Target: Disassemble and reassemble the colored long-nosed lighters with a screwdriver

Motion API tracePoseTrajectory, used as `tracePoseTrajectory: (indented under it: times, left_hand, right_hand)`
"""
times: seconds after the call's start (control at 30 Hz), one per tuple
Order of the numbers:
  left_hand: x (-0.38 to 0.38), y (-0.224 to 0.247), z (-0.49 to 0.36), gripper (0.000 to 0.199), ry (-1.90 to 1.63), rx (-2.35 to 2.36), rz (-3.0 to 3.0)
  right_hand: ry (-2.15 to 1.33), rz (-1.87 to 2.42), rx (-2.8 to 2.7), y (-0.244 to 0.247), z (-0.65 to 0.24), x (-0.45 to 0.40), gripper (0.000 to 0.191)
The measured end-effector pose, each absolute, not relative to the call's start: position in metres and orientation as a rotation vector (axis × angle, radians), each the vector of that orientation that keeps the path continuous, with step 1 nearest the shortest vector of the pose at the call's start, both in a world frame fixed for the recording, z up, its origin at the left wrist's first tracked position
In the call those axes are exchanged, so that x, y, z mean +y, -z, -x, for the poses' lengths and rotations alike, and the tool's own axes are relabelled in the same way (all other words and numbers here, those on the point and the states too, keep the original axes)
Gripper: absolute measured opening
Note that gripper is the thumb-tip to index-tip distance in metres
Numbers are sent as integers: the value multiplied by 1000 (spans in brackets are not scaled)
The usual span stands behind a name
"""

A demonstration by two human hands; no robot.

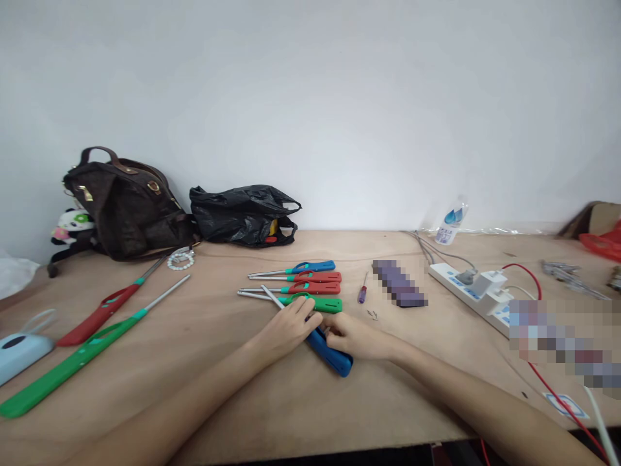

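Observation:
A long-nosed blue gas lighter (330,355) lies slantwise in front of me, its metal tube pointing away to the left. My left hand (291,325) is closed around its middle, near the trigger. With curled fingers, my right hand (356,336) grips the lighter's side just behind; its fingertips are partly hidden. Beyond my hands several similar lighters form a row: a green lighter (328,304) nearest, two red ones, including one red lighter (320,288), and another blue lighter (320,266) at the back. A small purple-handled screwdriver (362,294) and several tiny screws (372,315) lie to the right.
Larger red (99,315) and green lighters (72,366) lie left, near a bead bracelet (180,259). A dark backpack (130,210) and black plastic bag (237,213) stand against the wall. Right are a power strip (460,294) with cables, a water bottle (451,223) and pixelated items.

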State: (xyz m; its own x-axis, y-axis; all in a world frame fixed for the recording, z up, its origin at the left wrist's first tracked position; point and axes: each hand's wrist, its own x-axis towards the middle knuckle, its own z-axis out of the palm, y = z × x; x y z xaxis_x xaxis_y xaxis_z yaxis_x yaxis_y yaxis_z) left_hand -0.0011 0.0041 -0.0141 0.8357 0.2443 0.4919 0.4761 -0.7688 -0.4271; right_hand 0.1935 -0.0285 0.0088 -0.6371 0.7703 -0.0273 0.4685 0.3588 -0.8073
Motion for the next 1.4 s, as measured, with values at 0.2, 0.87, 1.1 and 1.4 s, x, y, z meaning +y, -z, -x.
tracePoseTrajectory:
  times: [0.2, 0.87, 1.1, 1.4]
  left_hand:
    - [4, 14, 0, 24, 561, -524, 2435]
    - [14, -9, 21, 16, 712, -690, 2927]
    - [24, -14, 37, 16, 514, -687, 3063]
    - [22, -8, 31, 32, 468, -782, 2887]
  right_hand:
    - [-1118, 1139, -2273, -10, -192, -30, 13]
    - [-1055, 1037, -2362, -14, -201, -22, 18]
    - [-1033, 1010, -2370, -13, -208, -13, 17]
    - [-1011, 1026, -2399, -19, -213, -15, 25]
